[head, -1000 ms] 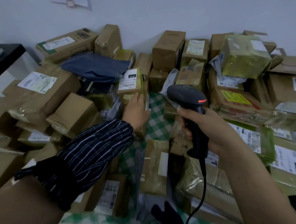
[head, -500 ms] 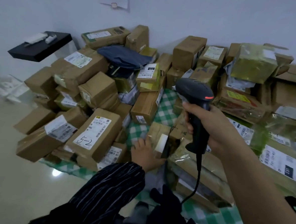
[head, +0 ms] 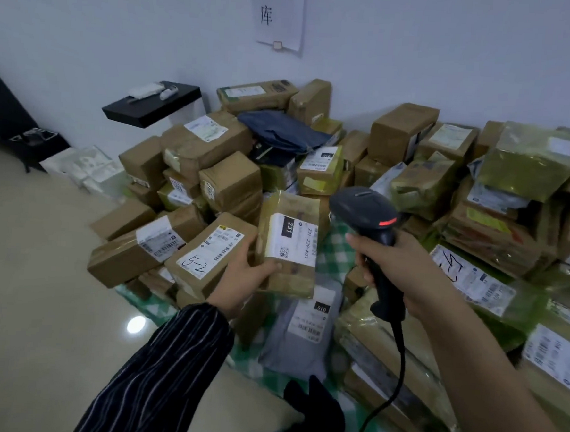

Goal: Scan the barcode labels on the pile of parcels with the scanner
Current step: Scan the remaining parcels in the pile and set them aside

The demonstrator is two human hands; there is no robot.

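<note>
Black shelf (head: 150,107) on the wall, far left; small white items lie on it. Pile of parcels (head: 211,151) sits on a green-checked cloth (head: 333,249) on the floor: taped brown boxes, all sealed, contents not visible. Front-left box (head: 208,254) is hand-marked "5-2". Left grip (head: 241,276) holds a tape-wrapped parcel (head: 290,209) above the pile, thumb curled over its lower front, label "231" facing the camera. Just right of it and apart from it is the scanner (head: 364,214), red strip showing. Right grip (head: 403,273) is wrapped round its handle; cable (head: 398,356) hangs down. Below the held parcel lies a grey bag (head: 302,350) labelled "010". Far right: green-film parcels (head: 527,160).
</note>
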